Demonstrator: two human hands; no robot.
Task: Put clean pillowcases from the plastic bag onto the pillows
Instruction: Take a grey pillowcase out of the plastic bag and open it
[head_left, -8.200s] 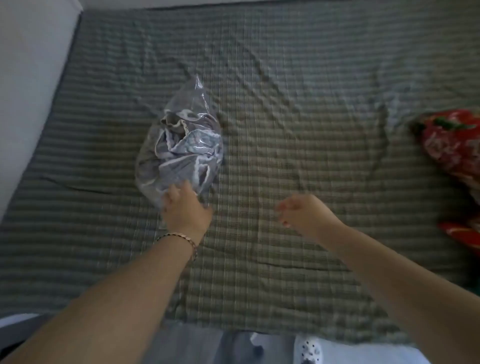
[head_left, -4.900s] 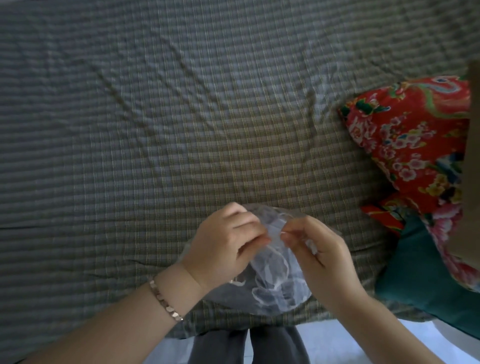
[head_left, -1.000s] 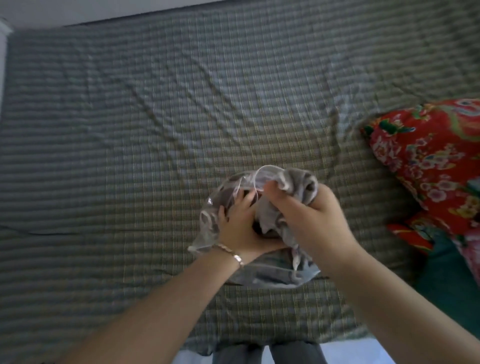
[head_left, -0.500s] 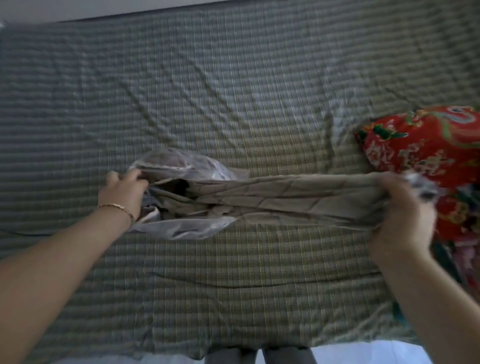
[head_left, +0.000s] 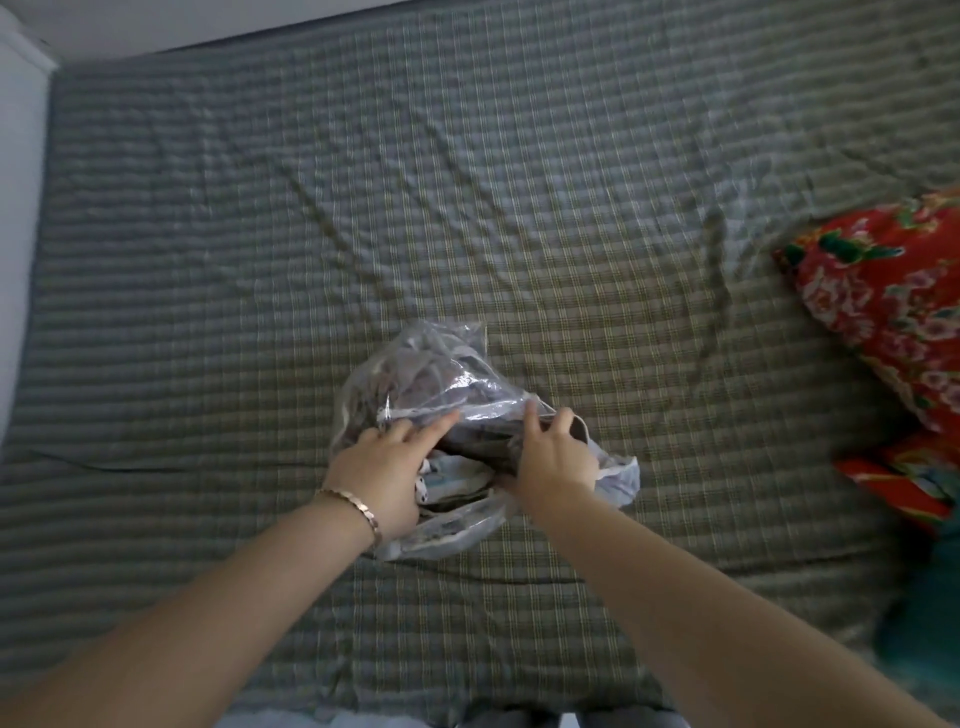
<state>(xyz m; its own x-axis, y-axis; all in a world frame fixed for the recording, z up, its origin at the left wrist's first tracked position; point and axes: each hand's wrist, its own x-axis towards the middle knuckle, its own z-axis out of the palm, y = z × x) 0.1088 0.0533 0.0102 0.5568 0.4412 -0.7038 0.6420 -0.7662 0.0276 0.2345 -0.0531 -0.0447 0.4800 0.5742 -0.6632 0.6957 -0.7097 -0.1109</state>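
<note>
On the right edge of the bed with the grey-green checked sheet (head_left: 467, 182), a red flower-printed pillow (head_left: 893, 296), cut off by the frame; below it a second red flowered corner (head_left: 904, 480) and some teal cloth (head_left: 930, 623), blurred, not possible to say what; at the left edge a white surface (head_left: 21, 208), only partly seen. Near the front edge of the bed, about its middle, a clear crumpled plastic bag (head_left: 431, 374), resting on the sheet, well apart from the pillow; inside it grey folded cloth (head_left: 467, 441), dim through the plastic, number of pieces not to be told; mouth of the bag mostly covered by both hands. At the mouth's left side the left hand (head_left: 384, 473), a thin gold-coloured bracelet (head_left: 356, 506) on its wrist, fingers straight and close together on the plastic; at the right side the right hand (head_left: 553, 457), fingers curled, pinching the cloth together with the bag's rim; fingertips partly hidden.
</note>
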